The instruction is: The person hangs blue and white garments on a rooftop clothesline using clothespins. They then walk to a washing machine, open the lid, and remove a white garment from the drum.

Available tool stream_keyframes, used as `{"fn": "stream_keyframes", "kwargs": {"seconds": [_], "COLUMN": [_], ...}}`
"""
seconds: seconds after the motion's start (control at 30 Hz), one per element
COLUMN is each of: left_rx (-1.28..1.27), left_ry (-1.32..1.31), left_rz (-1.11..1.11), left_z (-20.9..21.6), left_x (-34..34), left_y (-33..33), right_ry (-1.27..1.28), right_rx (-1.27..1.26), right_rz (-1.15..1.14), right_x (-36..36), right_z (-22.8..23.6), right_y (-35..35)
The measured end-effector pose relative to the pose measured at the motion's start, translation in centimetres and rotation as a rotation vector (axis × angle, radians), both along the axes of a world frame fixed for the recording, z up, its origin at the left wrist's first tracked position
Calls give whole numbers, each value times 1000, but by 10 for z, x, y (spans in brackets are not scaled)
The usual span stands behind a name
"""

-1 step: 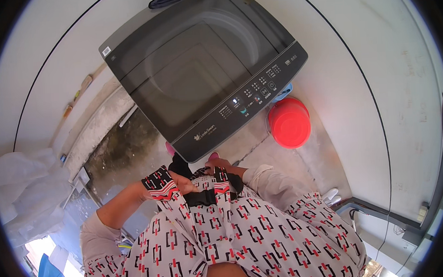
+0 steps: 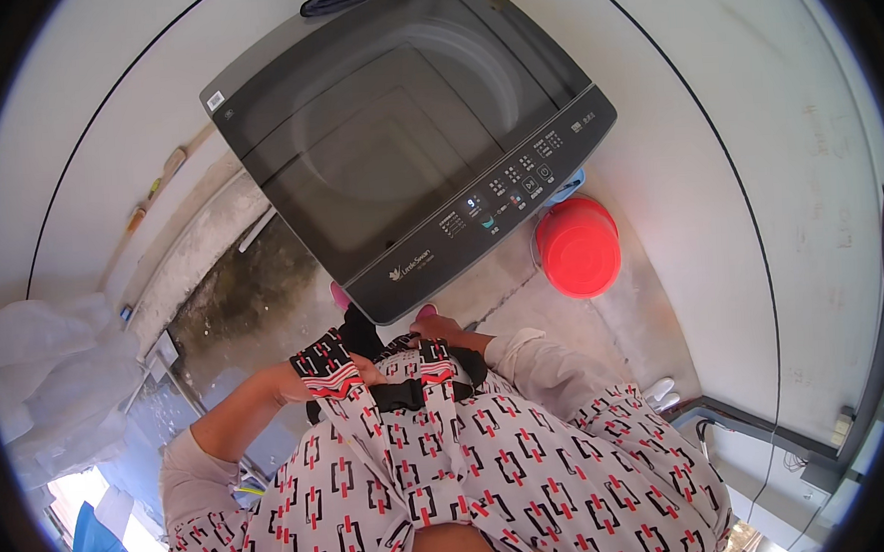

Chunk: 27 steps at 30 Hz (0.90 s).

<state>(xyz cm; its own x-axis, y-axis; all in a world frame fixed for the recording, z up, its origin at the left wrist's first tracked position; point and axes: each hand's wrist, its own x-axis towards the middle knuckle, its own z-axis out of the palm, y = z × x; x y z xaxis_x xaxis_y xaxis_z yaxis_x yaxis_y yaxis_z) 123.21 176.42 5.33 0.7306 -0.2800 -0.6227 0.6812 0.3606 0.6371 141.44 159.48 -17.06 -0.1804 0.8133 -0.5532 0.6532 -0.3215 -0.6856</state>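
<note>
Head view: patterned garment (image 2: 542,461) on the wearer's body, its front parted at the waist into hanging panels; the two hands at those panels, left hand (image 2: 290,381) to one side, right hand (image 2: 440,327) farther forward and to the other.
Left hand: partly behind the dark border (image 2: 324,367) of one panel, some fingers showing past its edge; whether it pinches the cloth, cannot tell.
Right hand: bent inward beside the second panel's border, fingertips hidden; grip, cannot tell.
Garment cloth: thin, soft, creased; white ground, black bracket shapes, red bars; borders black with red zigzag bands.
Black cloth: plain dark strip (image 2: 398,396) running crosswise between and behind the panels, just below the hands.
Sleeves: pale, gathered at the elbow on the left, lower on the forearm on the right.
Pink shoes: tips (image 2: 427,311) showing beyond the hands, near the washer.
Washer (image 2: 395,148): dark grey, boxy, rounded corners; glossy see-through lid, flat control panel (image 2: 493,208) with lit display.
Bucket (image 2: 579,249): red, round, smooth, beside the washer.
Floor (image 2: 624,316): concrete, pale and cracked at right, dark-stained at left.
Sheeting (image 2: 52,366): translucent, crumpled, at far left.
Wall (image 2: 710,42): white, smooth, marked by a thin black line.
</note>
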Motion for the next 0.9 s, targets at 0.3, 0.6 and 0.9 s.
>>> {"fn": "stream_keyframes", "kwargs": {"seconds": [0.3,0.6,0.9], "left_rx": [-269,-151,-40], "left_ry": [344,449,359], "left_rz": [287,88,63], "left_z": [-31,-25,-35], "left_x": [-138,-189,-180], "left_y": [-22,-65,-43], "right_ry": [113,52,15], "right_rx": [4,16,64], "right_rz": [-50,-49,-211], "right_x": [9,6,10], "right_z": [37,9,-37], "right_y": [10,9,-14]}}
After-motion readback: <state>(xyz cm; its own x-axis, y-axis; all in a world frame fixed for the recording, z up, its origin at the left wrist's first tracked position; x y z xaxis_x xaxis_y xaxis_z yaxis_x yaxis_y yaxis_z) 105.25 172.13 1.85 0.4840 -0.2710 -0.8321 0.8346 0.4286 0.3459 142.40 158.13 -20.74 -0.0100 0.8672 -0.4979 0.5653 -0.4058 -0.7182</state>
